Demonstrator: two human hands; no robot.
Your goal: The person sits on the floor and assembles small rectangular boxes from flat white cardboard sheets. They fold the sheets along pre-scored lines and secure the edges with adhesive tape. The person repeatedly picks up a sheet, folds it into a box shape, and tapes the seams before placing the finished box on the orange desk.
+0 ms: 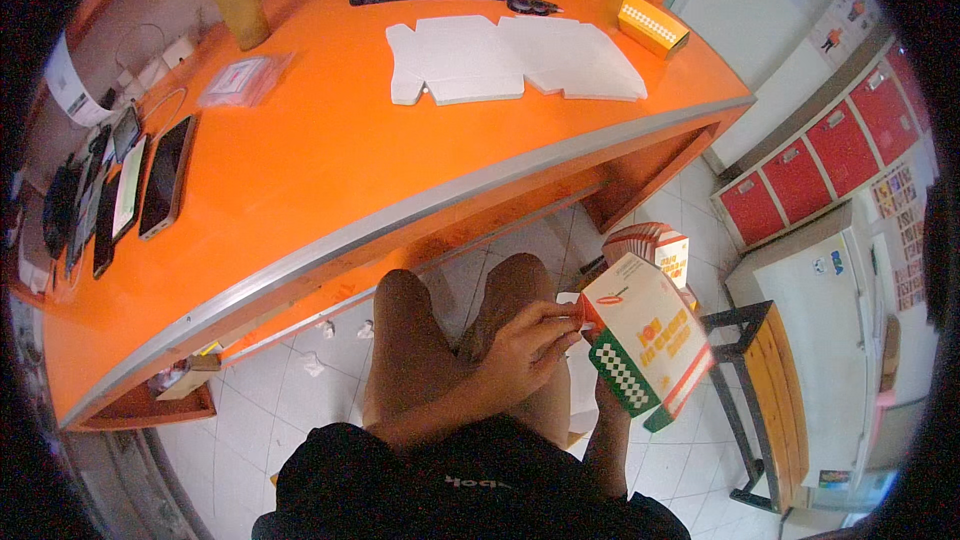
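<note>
The light is bright and even, with strong orange colour on the desk [300, 170]. Fisheye distortion bends its front edge, dark corners frame everything, and details are slightly soft.

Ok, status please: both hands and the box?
Left hand pinching box flap. Right hand mostly hidden under box, supporting it. Nothing in the way.

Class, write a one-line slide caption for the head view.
Seated at an orange counter, a person's left hand and right hand fold a printed carton.
</note>
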